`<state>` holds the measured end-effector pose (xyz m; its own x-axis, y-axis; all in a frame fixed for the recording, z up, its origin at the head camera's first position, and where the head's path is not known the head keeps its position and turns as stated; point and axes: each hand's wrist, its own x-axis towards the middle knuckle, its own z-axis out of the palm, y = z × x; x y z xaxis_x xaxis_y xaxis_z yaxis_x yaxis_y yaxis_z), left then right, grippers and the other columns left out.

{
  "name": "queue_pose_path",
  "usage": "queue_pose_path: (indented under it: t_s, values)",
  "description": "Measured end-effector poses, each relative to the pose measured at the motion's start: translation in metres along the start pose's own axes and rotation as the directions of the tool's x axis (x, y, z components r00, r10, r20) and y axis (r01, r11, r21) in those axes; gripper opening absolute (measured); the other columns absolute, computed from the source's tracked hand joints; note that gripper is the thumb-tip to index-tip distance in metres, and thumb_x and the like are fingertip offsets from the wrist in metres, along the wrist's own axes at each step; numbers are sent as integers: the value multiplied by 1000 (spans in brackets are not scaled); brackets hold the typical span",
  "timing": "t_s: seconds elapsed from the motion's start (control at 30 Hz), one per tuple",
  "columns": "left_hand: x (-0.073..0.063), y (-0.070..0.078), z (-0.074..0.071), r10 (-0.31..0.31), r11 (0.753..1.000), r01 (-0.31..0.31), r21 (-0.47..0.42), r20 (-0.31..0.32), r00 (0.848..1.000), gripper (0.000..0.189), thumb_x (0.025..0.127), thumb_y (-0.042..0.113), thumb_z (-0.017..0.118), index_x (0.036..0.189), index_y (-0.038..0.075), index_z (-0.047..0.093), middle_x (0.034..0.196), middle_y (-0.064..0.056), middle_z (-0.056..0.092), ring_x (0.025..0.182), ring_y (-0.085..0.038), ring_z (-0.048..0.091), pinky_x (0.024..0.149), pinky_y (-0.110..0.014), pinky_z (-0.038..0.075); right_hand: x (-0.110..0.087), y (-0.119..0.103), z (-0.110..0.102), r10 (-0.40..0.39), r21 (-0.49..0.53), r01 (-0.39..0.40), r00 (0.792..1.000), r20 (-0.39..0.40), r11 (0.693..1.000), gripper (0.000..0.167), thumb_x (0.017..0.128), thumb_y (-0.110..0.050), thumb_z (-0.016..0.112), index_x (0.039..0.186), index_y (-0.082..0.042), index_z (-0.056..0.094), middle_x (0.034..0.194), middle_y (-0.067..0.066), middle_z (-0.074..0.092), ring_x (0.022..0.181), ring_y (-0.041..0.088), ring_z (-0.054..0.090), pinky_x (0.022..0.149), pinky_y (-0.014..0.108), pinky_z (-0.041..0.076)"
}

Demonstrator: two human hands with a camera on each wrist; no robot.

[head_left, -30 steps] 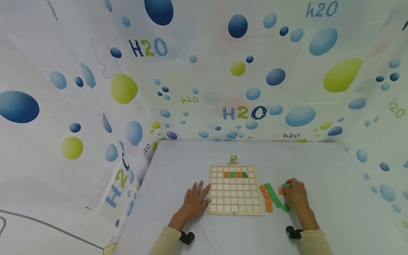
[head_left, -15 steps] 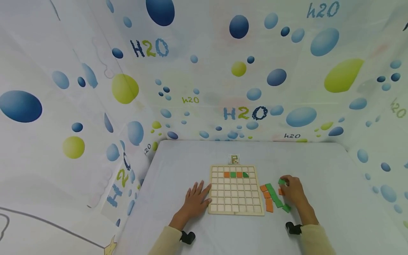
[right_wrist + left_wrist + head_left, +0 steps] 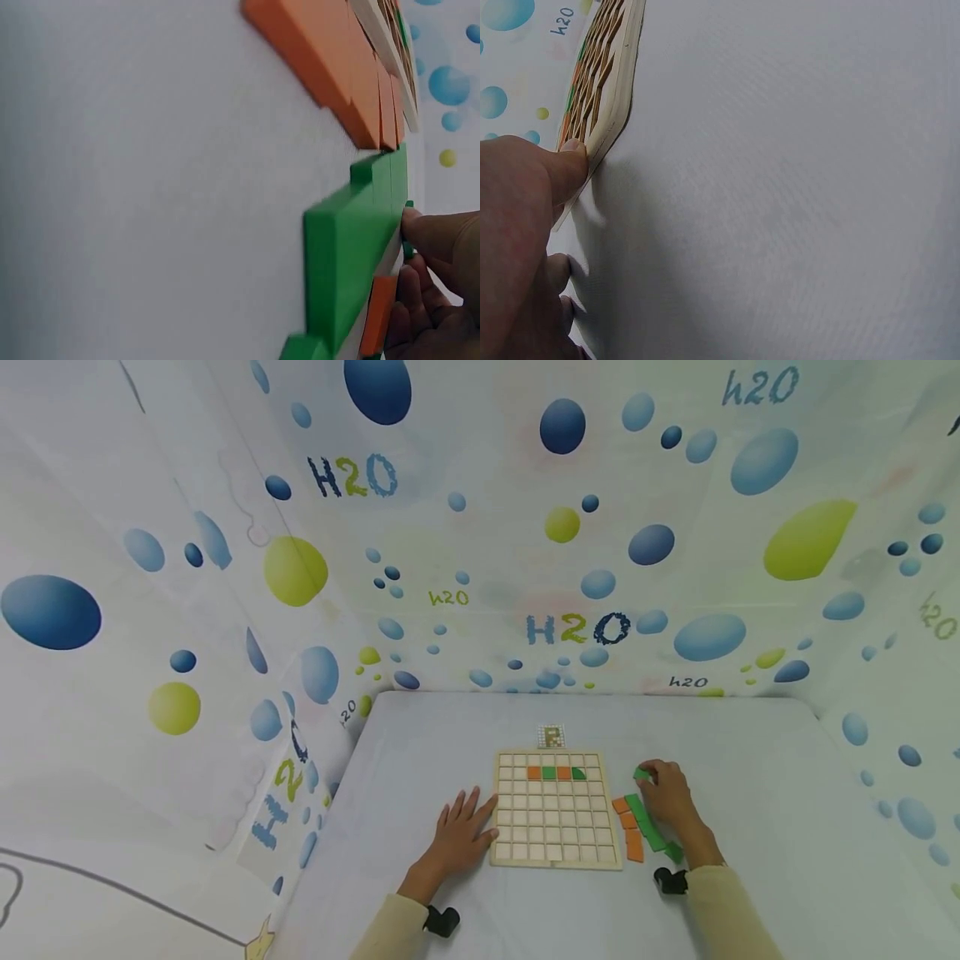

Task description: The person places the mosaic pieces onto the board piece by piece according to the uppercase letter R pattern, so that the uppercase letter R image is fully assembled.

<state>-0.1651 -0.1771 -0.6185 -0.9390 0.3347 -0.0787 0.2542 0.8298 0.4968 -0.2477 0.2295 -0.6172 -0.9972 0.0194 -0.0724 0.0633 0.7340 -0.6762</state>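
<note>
A wooden grid board [image 3: 540, 867] lies on the table, with a short row of orange and green tiles [image 3: 549, 773] in an upper row of cells. My left hand [image 3: 454, 835] rests flat at its left edge, fingers spread; in the left wrist view the thumb [image 3: 571, 159] touches the frame. To the right of the board, my right hand [image 3: 673, 800] pinches a small green tile [image 3: 641, 773] between thumb and fingertips. Its exact shape is partly covered by the fingers. Under and beside that hand lie a line of green tiles [image 3: 647, 827] and several orange tiles [image 3: 633, 843].
A small pattern card [image 3: 551, 736] lies just beyond the board's far edge. In the right wrist view an orange tile [image 3: 379, 315] lies near the curled fingers. A green tile [image 3: 673, 852] sits below the right wrist. A printed curtain [image 3: 480, 527] stands behind the white table [image 3: 420, 735].
My right hand has picked the green tile out from the right-hand group and carried it left, towards the board. The left hand stays where it was.
</note>
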Motion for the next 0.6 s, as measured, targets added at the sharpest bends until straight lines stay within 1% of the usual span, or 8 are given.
queue_pose_path:
  t_s: [0.13,0.4,0.5,0.6]
  values:
    - [0,1,0,-3,1000,3,17,3,1000,60,110,36,54,164,14,40,172,-24,26,158,-52,18,121,-74,16,4,-7,4,-7,12,7,1000,-5,1000,35,105,-11,61,135,7,59,125,30,56,112,42,55,95,61,46]
    - [-1,6,-5,-22,1000,22,10,18,1000,61,110,38,54,164,15,39,172,-23,25,160,-50,17,122,-73,16,10,-11,14,-21,-12,21,1000,-14,1000,34,105,-14,61,132,6,61,118,28,59,105,40,57,90,64,43]
    - [-1,6,-5,-23,1000,23,14,15,1000,61,109,38,55,164,15,39,172,-23,26,159,-50,18,122,-73,16,10,-13,16,-41,0,41,999,-7,999,34,105,-15,61,132,6,62,117,27,60,104,40,57,89,65,43]
    - [-1,6,-4,-25,1000,24,16,12,1000,61,109,37,55,164,15,39,172,-23,26,159,-49,18,122,-73,16,9,-15,19,-63,22,63,998,1,998,36,105,-16,61,133,7,61,118,28,59,106,41,57,91,66,42]
